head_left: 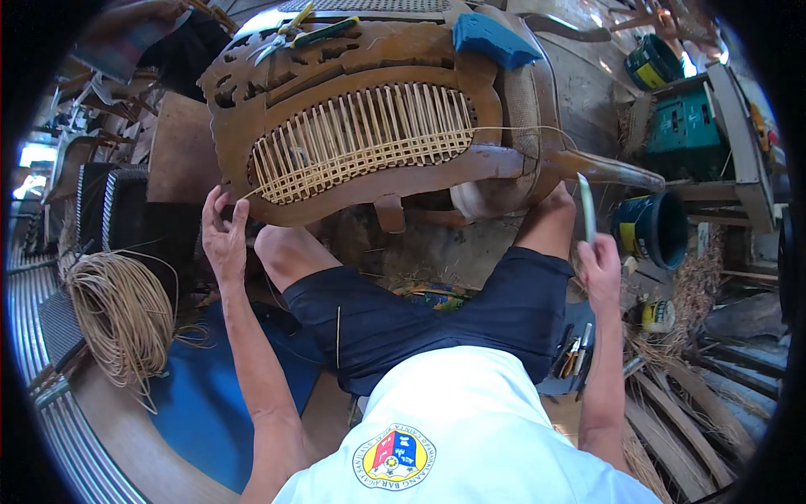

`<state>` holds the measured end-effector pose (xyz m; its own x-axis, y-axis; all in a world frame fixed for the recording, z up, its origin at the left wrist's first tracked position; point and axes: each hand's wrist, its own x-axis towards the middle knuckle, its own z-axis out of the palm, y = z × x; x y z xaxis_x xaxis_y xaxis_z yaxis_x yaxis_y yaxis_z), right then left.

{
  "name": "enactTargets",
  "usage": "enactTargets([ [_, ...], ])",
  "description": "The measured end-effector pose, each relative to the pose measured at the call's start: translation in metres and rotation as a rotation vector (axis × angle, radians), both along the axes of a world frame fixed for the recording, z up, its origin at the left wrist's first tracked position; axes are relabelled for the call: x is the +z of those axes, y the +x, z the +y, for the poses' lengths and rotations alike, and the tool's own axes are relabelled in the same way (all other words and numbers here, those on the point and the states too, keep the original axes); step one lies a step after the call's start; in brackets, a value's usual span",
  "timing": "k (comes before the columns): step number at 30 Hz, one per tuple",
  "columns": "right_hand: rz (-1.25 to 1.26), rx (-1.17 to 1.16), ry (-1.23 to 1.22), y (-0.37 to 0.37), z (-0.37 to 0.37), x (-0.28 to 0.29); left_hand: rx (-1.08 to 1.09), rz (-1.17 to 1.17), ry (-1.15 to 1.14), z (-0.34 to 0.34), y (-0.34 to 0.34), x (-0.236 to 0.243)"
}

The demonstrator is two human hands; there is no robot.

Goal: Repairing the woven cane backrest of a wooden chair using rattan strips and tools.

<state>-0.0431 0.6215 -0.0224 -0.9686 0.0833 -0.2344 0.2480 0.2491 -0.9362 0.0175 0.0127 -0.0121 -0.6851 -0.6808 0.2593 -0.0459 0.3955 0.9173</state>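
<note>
One hand, the left (224,241), had thumb and fingers parted beside a wooden chair (457,170); the right hand (600,262) gripped a pale green stick (586,204). The chair's half-woven cane panel (361,163) lay before the knees (281,252), pliers (280,40) and a blue sponge (494,42) beyond.

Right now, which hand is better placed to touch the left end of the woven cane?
Probably the left hand: it is beside the chair, near the woven cane. The right hand is farther off and holds a long pale object.
</note>
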Motion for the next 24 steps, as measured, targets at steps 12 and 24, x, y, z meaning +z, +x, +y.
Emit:
enactTargets([
  [12,0.243,0.761,0.599,-0.122,-0.183,0.135,0.091,-0.102,-0.225,0.023,-0.011,-0.003],
  [24,0.385,0.575,0.778,-0.139,-0.240,0.160,0.148,-0.216,-0.101,0.008,-0.020,0.000],
])
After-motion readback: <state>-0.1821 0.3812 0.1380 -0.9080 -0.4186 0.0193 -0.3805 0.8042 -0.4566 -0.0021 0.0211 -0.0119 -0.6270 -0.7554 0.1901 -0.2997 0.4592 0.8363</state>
